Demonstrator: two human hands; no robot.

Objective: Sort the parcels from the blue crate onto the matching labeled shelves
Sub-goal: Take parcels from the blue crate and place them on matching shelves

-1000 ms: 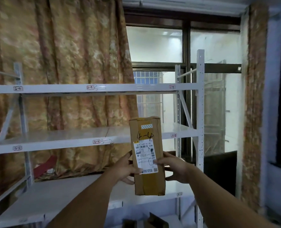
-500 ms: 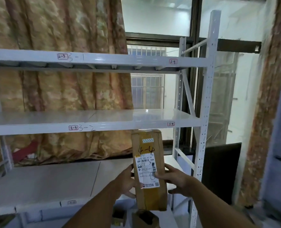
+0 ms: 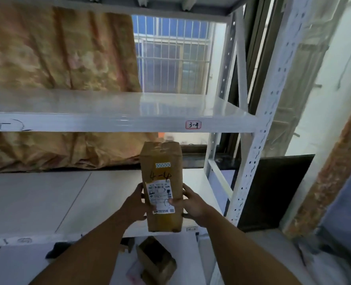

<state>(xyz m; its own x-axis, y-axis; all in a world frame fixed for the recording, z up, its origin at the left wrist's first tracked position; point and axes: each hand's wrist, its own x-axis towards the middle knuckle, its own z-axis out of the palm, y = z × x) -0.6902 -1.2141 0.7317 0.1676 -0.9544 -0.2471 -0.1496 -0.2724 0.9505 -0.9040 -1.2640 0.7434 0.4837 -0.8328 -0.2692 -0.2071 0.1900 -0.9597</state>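
Backdrop: a gold-brown patterned curtain [image 3: 57, 54] is hanging behind the rack on the left, and a barred window [image 3: 170, 54] is letting in daylight beside it.
Rack: a white metal shelving rack is filling the view, with its perforated front upright [image 3: 259, 140] standing at the right.
Middle shelf: a glossy white shelf board [image 3: 170, 103] is carrying a small red-bordered tag reading 3-4 [image 3: 193, 124] on its front edge, near the right corner.
Lower shelf: a pale grey shelf board [image 3: 47, 202] is lying under it; a small tag [image 3: 191, 229] is sitting on its front edge, its writing too blurred to read.
Parcel: a tall brown cardboard parcel [image 3: 162, 182] is standing upright in the air over the lower shelf's front edge, near the right end, clear of the board. It is showing "4-4" in black handwriting above a white shipping label.
Left hand: the left hand [image 3: 134, 204] is gripping the parcel's left side, fingers curling behind it.
Right hand: the right hand [image 3: 193, 204] is gripping the right side, its thumb pressing on the shipping label and its fingers wrapping round the back.
Below: a small open brown cardboard box [image 3: 156, 262] is lying tilted under the lower shelf, between the two forearms.
Right of rack: a dark flat panel [image 3: 273, 192] is leaning behind the upright.
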